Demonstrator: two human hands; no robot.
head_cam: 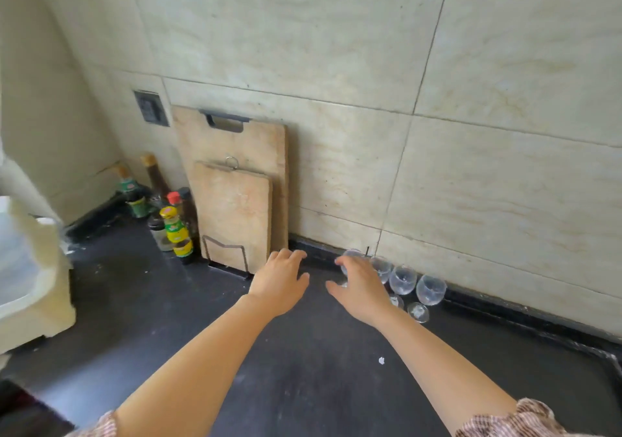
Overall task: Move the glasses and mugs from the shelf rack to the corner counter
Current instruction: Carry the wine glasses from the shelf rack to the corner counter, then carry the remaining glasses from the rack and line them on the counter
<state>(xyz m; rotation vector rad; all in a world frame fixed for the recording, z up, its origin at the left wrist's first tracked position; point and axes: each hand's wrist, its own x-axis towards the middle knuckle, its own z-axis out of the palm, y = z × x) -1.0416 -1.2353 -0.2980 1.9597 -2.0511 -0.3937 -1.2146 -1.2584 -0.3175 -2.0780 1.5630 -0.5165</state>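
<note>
The labels on the bottles (175,231) are too blurred to read. Four glasses (403,279) stand in a row on the counter (303,369), by the wall. The right hand (360,288) curves over the leftmost one, fingers slightly spread; whether it grips I cannot tell. The left hand (279,281) is flat with fingers together and holds nothing.

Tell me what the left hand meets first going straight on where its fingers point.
Likely the lower right edge of the large cutting board, just beyond the left hand; depth is unclear.
</note>
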